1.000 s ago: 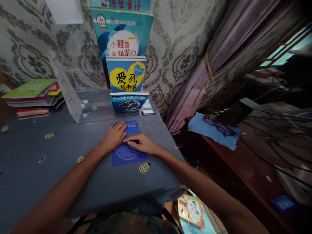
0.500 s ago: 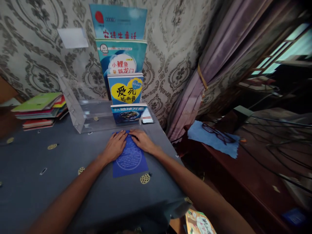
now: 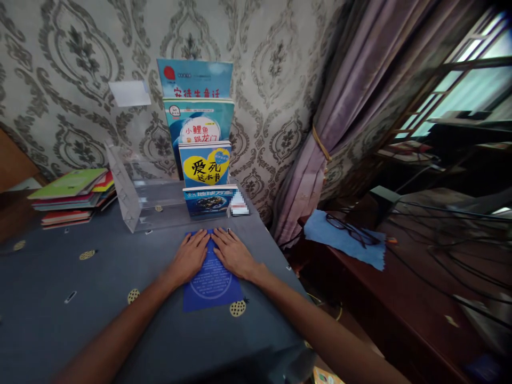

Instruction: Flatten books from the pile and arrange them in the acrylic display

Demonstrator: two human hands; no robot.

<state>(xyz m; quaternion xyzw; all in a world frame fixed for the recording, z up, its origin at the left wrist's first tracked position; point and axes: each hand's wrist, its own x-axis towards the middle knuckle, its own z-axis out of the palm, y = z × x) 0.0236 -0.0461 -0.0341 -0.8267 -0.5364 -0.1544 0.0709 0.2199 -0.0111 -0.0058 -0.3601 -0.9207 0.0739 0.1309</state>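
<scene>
A thin blue booklet point(image 3: 211, 282) lies flat on the grey-blue tablecloth point(image 3: 100, 298). My left hand point(image 3: 191, 255) rests flat on its upper left part, fingers stretched out. My right hand point(image 3: 232, 253) lies flat on its upper right part, fingers out and side by side with the left. Just beyond the fingertips stands a clear acrylic stepped rack point(image 3: 136, 197) holding several books in a rising column: a dark earth-cover book point(image 3: 210, 199), a blue book with a yellow heart point(image 3: 205, 162), and two teal ones behind point(image 3: 199, 120).
A pile of flat books point(image 3: 70, 194) sits at the table's left back. Patterned wallpaper is behind the rack. A purple curtain point(image 3: 340, 106) hangs to the right. On a dark wooden surface to the right lie glasses point(image 3: 350, 226) on a blue cloth point(image 3: 344, 240) and cables.
My right hand slid from the booklet's middle up to its top edge, ending flat beside the left hand. The camera tilted upward, showing more wall.
</scene>
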